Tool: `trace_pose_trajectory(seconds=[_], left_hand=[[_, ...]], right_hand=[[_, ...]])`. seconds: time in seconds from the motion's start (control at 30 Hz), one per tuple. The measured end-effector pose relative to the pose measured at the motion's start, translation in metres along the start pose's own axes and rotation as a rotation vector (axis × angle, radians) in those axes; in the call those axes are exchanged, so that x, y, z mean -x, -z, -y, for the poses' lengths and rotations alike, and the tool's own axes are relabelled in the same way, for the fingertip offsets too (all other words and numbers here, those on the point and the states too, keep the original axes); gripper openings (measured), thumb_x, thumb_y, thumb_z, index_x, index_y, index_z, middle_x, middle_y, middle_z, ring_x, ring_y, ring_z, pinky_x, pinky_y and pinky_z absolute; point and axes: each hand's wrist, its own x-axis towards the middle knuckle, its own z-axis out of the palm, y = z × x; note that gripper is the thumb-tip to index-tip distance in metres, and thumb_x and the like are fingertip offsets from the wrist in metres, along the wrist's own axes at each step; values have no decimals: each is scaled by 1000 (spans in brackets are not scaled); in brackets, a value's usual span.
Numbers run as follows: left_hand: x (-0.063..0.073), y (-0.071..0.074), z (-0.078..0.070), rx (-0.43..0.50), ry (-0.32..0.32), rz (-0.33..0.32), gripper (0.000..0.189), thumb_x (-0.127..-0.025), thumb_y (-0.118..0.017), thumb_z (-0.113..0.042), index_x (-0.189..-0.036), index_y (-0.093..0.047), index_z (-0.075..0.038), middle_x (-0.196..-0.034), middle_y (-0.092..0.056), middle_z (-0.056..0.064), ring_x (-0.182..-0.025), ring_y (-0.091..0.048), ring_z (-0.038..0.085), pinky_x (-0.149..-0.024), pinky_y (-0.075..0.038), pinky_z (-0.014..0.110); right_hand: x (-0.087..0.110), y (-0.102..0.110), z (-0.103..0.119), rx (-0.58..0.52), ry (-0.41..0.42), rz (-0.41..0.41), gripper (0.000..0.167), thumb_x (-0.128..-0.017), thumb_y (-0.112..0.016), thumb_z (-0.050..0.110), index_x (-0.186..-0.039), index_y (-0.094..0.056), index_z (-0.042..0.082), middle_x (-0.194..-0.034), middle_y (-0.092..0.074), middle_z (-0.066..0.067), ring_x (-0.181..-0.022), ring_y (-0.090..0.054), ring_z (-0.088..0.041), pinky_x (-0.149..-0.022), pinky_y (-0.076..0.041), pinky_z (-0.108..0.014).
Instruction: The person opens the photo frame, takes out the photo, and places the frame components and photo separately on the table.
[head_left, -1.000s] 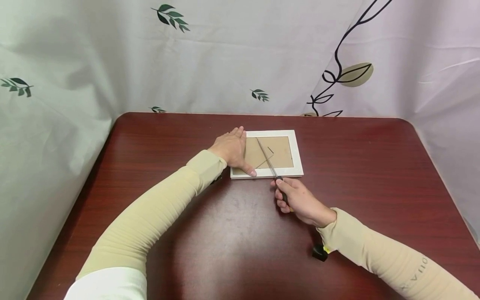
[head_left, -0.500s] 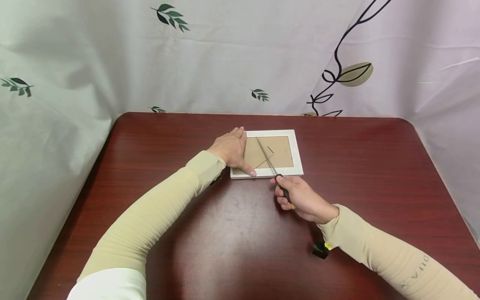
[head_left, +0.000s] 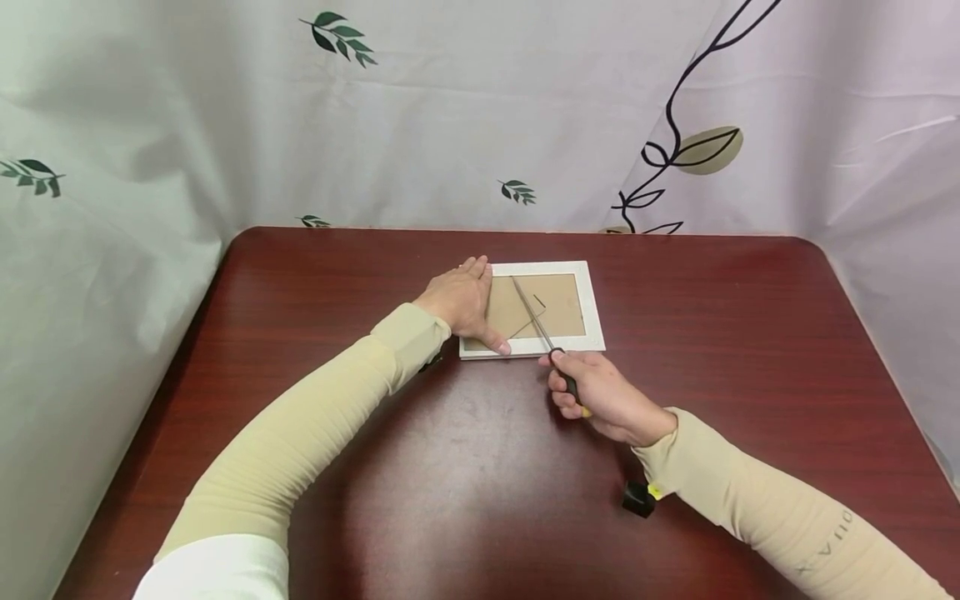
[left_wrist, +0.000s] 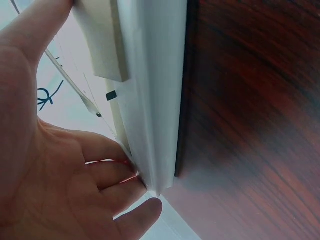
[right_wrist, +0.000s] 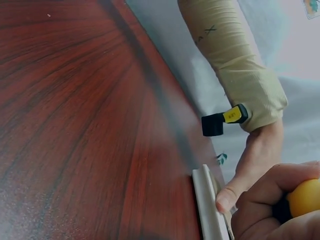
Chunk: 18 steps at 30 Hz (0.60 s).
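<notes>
A white picture frame (head_left: 594, 308) lies back up near the far side of the table, its brown backing board (head_left: 564, 310) showing. My left hand (head_left: 459, 300) rests on the frame's left side, fingers stretched toward the far edge and thumb on the near rim. In my right hand (head_left: 600, 393) I grip a screwdriver (head_left: 534, 319) by its black handle. Its yellow butt (right_wrist: 305, 197) shows in the right wrist view. The thin shaft slants across the backing, with the tip close to the far inner edge. In the left wrist view, a small black tab (left_wrist: 111, 95) sticks out by the frame's rim.
The dark red wooden table (head_left: 712, 333) has rounded far corners. Behind and beside it hangs a pale curtain (head_left: 420, 125) with leaf prints. A black wrist camera (head_left: 639, 500) hangs beneath my right sleeve, close above the tabletop.
My right hand has turned slightly on the screwdriver, and more of the yellow butt shows now. The left hand and the picture frame stay in place.
</notes>
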Motion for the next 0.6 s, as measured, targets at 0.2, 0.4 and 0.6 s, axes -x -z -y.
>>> trace_pose_trajectory(seconds=[0.2, 0.4, 0.6], left_hand=[[-1, 0, -1, -10, -4, 5, 142, -64, -72, -83, -158, -12, 6, -166, -5, 20, -154, -7, 32, -123, -11, 37], [-2, -1, -1, -23, -12, 12, 143, -64, -71, -83, -158, -11, 6, -166, -6, 21, -154, -8, 33, -123, -11, 37], [-4, -1, 0, -25, -7, 18, 143, -64, -71, -84, -158, -11, 5, -167, -6, 19, -154, -7, 32, -123, -13, 38]], right_hand=[[0, 2, 6, -58, -27, 16, 26, -110, -31, 14, -117, -43, -7, -70, -40, 3, -51, -34, -5, -48, -29, -16], [1, 12, 19, -214, -81, 107, 22, -111, -31, 16, -117, -40, -4, -72, -38, 3, -53, -33, -5, -48, -25, -16], [2, 19, 36, -349, -164, 176, 20, -111, -29, 15, -120, -35, -2, -74, -36, 2, -55, -27, -6, -47, -24, -15]])
